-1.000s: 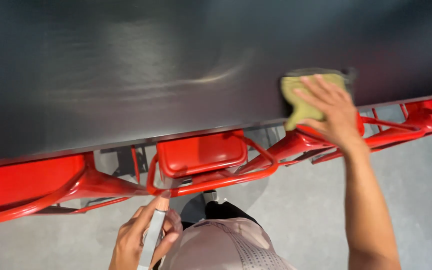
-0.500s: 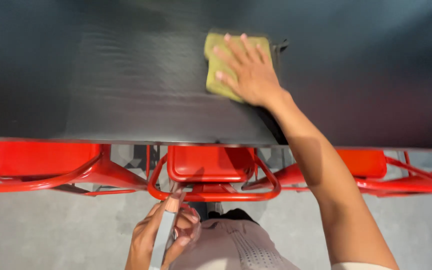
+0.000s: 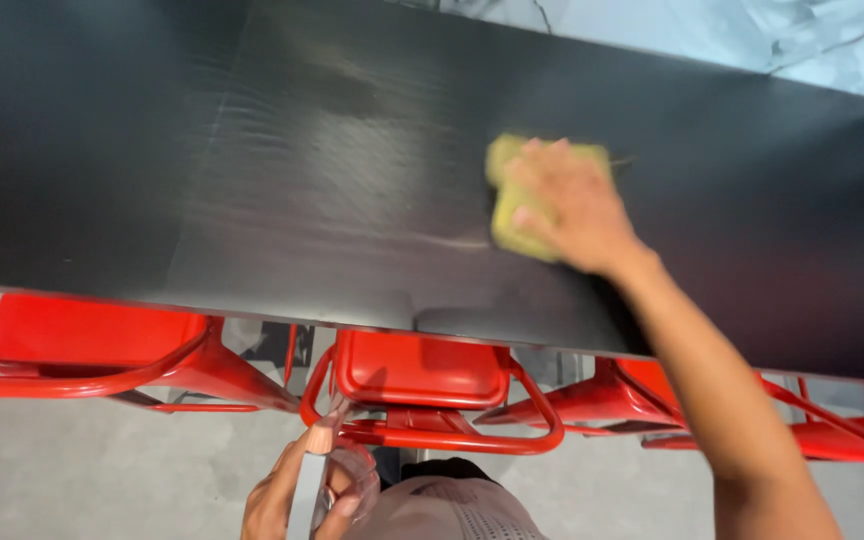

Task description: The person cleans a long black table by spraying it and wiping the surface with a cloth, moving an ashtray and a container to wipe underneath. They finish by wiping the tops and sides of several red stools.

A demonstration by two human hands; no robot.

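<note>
Right hand (image 3: 570, 212) lies flat and open on a yellow cloth (image 3: 512, 205) on the black table (image 3: 252, 180), while left hand (image 3: 297, 495) grips a clear spray bottle (image 3: 327, 480).

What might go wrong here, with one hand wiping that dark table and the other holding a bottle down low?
The right hand presses only part of the yellow cloth, so it may bunch and leave streaks on the black tabletop. The left hand holds a clear spray bottle close to the red chair; it might knock against the frame.

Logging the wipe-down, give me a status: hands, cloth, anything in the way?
Right hand flat on yellow cloth, on black tabletop. Left hand holds clear spray bottle low. Red chairs tucked under.
</note>
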